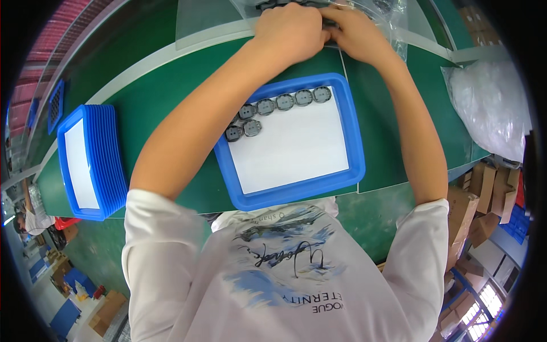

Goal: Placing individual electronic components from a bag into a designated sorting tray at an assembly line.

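Note:
My left hand [292, 33] and my right hand [358, 33] are together at the far side of the green table. Both are closed, with curled fingers, over a clear plastic bag [393, 18]. Dark pieces show through the bag beside my left hand; what my fingers hold is hidden. Nearer to me lies a blue tray [356, 154] lined with a white sheet [296, 154]. Several small round grey plastic parts [284, 102] form a row along its far edge. More of them sit at its left side, partly covered by my left forearm.
A tall stack of blue trays [117, 165] stands at the left of the green table [384, 154]. On the right rests a bulging clear plastic bag [490, 108]. Cardboard boxes [461, 214] stand beyond the table's right edge. Another person [35, 221] is far off at left.

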